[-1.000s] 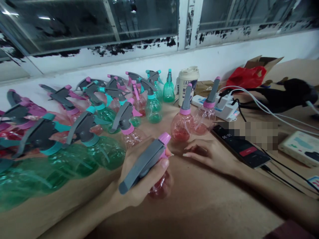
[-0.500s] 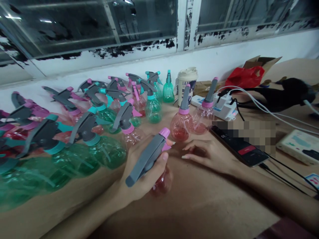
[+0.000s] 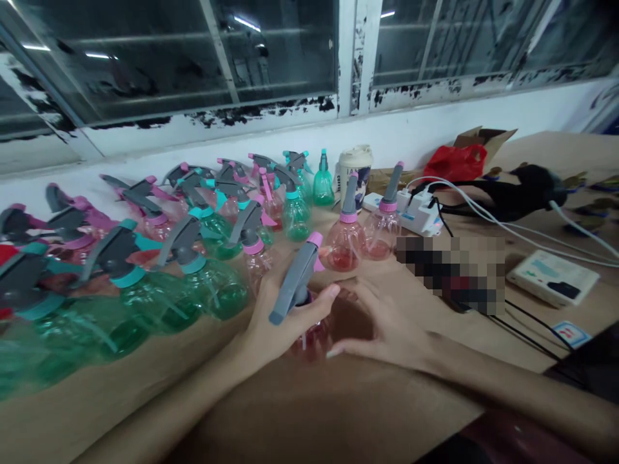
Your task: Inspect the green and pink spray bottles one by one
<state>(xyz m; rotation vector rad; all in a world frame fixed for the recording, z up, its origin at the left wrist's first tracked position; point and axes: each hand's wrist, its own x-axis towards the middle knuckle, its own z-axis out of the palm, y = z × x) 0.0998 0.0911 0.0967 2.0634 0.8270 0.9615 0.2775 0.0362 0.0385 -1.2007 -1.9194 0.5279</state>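
Observation:
My left hand [image 3: 285, 316] is wrapped around the neck of a pink spray bottle [image 3: 314, 341], its grey trigger head tilted with the pink nozzle pointing up and away from me. To the right of that bottle, my right hand [image 3: 387, 322] curves with thumb and fingers apart. Its fingertips come close to the bottle and my left thumb; whether they touch is unclear. Just beyond stand two more pink spray bottles, a nearer one [image 3: 344, 243] and one [image 3: 382, 235] beside it. Green spray bottles [image 3: 217, 290] crowd the table left of my hands.
Behind the bottles stands a paper coffee cup [image 3: 356, 177]. On the right lie a white power strip [image 3: 420, 216] with cables, a white box [image 3: 554, 277] and a red plastic bag [image 3: 454, 162]. A wall with windows [image 3: 271, 58] borders the brown table [image 3: 271, 412].
My right hand has moved left and closer to the held bottle, its thumb and fingers spreading wider. My left hand still grips the spray bottle. The camera view has shifted a little.

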